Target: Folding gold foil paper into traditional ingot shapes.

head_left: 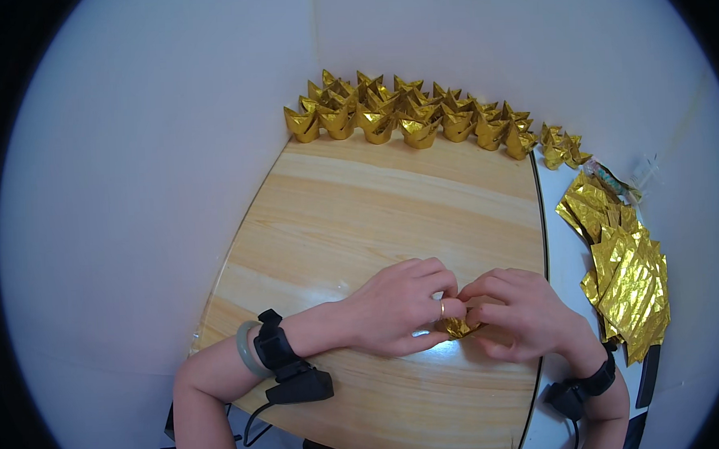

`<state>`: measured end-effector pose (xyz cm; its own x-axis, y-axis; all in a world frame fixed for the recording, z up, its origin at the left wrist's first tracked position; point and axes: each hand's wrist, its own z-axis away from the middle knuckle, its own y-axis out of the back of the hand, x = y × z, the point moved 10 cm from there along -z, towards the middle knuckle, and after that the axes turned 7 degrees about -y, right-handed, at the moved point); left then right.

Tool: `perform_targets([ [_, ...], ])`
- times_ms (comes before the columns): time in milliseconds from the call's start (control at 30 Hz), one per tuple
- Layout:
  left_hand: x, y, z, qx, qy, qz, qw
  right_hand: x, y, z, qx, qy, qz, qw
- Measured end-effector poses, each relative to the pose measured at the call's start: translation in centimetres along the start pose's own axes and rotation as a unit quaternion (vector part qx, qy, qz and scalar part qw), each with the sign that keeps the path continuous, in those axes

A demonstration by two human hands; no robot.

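Note:
Low over the near right part of the wooden table, both my hands meet around a small piece of gold foil paper (458,328). My left hand (407,307) has its fingers curled in and pinches the foil from the left. From the right, my right hand (517,312) bends its fingers around the same piece. Most of the foil is hidden behind the fingers, so its folded shape cannot be made out. Along the far edge stand several folded gold paper ingots (418,132) in close rows, with pointed tips upward.
The wood-grain table (358,192) spreads before me, walled in by pale panels. On a white surface to the right lies a loose stack of flat gold foil sheets (631,285). Smaller gold ingots (561,147) and a clear plastic wrapper (610,180) sit beyond it.

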<state>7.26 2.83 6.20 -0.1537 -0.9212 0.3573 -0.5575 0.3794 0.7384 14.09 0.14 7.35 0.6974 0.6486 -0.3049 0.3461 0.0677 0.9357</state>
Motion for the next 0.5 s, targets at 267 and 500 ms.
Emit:
perform_targets([
  [267,0.08,-0.72,-0.18,-0.030,-0.012,0.042,0.999,0.13,0.45,0.33,-0.014,0.008,0.018,1.000],
  [500,-0.35,-1.07,-0.06,-0.048,0.004,0.056,0.997,0.12,0.47,0.15,-0.004,-0.006,-0.016,1.000],
])
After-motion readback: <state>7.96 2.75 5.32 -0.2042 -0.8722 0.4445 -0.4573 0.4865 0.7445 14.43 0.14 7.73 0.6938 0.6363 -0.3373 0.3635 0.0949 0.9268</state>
